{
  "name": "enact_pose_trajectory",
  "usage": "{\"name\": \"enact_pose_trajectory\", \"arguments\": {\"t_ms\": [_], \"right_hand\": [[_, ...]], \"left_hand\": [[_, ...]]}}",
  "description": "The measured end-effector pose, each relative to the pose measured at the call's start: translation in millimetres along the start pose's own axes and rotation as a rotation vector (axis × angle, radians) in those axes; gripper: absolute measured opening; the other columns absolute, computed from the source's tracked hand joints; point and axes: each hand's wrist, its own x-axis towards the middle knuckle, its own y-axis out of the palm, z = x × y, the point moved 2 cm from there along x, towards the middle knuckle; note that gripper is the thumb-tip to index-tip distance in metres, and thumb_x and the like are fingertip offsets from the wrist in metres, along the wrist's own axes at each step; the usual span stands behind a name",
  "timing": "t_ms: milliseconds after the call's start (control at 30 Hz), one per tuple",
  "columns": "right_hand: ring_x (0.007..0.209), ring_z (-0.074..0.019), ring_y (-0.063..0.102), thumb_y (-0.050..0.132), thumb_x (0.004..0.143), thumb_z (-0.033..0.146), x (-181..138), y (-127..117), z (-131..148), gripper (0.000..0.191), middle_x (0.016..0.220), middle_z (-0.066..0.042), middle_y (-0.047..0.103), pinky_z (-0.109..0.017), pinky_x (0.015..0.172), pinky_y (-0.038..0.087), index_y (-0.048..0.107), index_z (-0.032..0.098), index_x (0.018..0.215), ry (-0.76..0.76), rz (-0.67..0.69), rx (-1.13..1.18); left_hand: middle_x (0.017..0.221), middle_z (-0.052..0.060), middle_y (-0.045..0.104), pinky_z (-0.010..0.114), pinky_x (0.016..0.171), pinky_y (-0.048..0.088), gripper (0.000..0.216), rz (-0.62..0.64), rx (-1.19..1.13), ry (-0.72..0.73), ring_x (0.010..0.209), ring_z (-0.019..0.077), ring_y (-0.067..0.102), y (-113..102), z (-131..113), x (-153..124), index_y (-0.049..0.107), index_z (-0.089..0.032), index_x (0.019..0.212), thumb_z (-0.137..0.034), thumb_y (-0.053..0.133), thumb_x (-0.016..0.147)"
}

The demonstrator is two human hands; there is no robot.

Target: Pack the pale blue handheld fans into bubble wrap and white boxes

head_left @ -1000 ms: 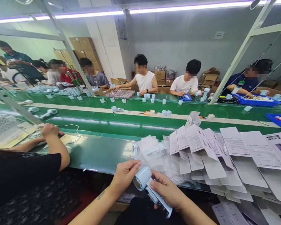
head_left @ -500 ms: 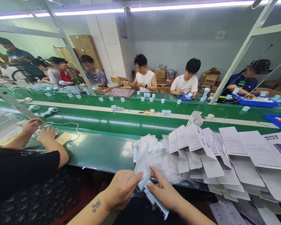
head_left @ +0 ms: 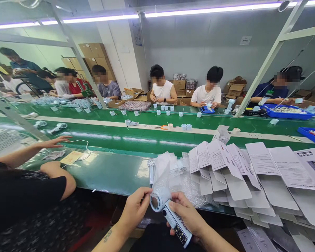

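My right hand [head_left: 182, 213] is wrapped round the handle of a light blue handheld fan [head_left: 176, 224], whose round head points up and left. A translucent plastic bag [head_left: 162, 168] rises just behind the fan head and partly covers its top. At the left side of the head, my left hand [head_left: 138, 206] pinches what looks like the edge of this bag. Another light blue handheld fan [head_left: 151, 171] lies on the bench just beyond. Clear bubble-wrap bags [head_left: 185, 182] are heaped to the right of the bag.
Printed white boxes [head_left: 233, 168], partly folded open, are stacked on the right. A co-worker's arms [head_left: 51, 154] rest on the green bench [head_left: 112, 171] at left, near a white cable [head_left: 88, 147]. Across the green belt [head_left: 115, 138], several people sit among small blue cups.
The fan has turned so its round head and handle front show. My left hand has shifted left and down along the head. The co-worker's far hand has reached forward and right.
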Motion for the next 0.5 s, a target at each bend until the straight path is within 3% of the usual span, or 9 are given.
{"name": "enact_pose_trajectory", "arguments": {"t_ms": [100, 167, 267, 333, 433, 500], "right_hand": [[0.049, -0.0122, 0.06, 0.069, 0.067, 0.053, 4.0, -3.3, -8.1, 0.054, 0.081, 0.001, 0.058, -0.023, 0.037, 0.046, 0.043, 0.02, 0.1, -0.026, -0.123, 0.053], [0.048, -0.0116, 0.058, 0.07, 0.065, 0.052, 8.1, -3.1, -12.7, 0.057, 0.082, 0.002, 0.057, -0.023, 0.037, 0.046, 0.041, 0.022, 0.104, -0.051, -0.154, 0.029], [0.045, -0.0116, 0.053, 0.069, 0.063, 0.05, 17.6, 1.1, -19.0, 0.063, 0.074, 0.005, 0.056, -0.026, 0.038, 0.045, 0.037, 0.024, 0.112, 0.017, -0.084, -0.113], [0.044, -0.0122, 0.05, 0.061, 0.067, 0.049, 24.1, 0.6, -20.6, 0.053, 0.064, 0.007, 0.053, -0.028, 0.042, 0.045, 0.039, 0.023, 0.108, 0.066, -0.094, -0.223], [0.049, -0.0115, 0.047, 0.052, 0.072, 0.039, 26.9, -9.2, -15.7, 0.021, 0.055, 0.008, 0.045, -0.026, 0.052, 0.041, 0.047, 0.021, 0.081, 0.034, -0.202, -0.365], [0.053, -0.011, 0.045, 0.055, 0.07, 0.031, 20.7, -17.9, -8.6, 0.016, 0.053, 0.006, 0.043, -0.025, 0.056, 0.038, 0.047, 0.02, 0.063, -0.014, -0.234, -0.447]], "left_hand": [[0.072, 0.003, 0.069, 0.022, 0.063, 0.053, 0.018, -0.104, 0.116, 0.267, 0.065, 0.0138, 0.066, 7.4, -10.1, -15.6, 0.062, -0.019, 0.091, -0.009, 0.048, 0.084], [0.068, 0.002, 0.067, 0.021, 0.059, 0.052, 0.021, -0.098, 0.118, 0.387, 0.061, 0.0134, 0.064, 16.8, -21.0, -20.3, 0.061, -0.019, 0.091, -0.005, 0.047, 0.083], [0.065, 0.002, 0.066, 0.022, 0.055, 0.051, 0.018, -0.06, 0.114, 0.291, 0.058, 0.014, 0.063, 27.9, -36.5, -11.8, 0.06, -0.019, 0.083, -0.008, 0.045, 0.083], [0.065, 0.003, 0.066, 0.023, 0.054, 0.051, 0.018, -0.009, 0.138, 0.207, 0.059, 0.0153, 0.065, 30.1, -44.0, -2.7, 0.061, -0.019, 0.081, -0.012, 0.044, 0.084], [0.067, 0.003, 0.068, 0.024, 0.055, 0.051, 0.024, 0.115, 0.12, 0.214, 0.061, 0.016, 0.065, 25.7, -48.4, 6.6, 0.065, -0.02, 0.087, -0.015, 0.042, 0.085], [0.07, 0.003, 0.07, 0.024, 0.057, 0.051, 0.025, 0.19, 0.072, 0.117, 0.062, 0.0161, 0.066, 18.8, -44.0, 12.6, 0.067, -0.02, 0.087, -0.019, 0.042, 0.085]]}}
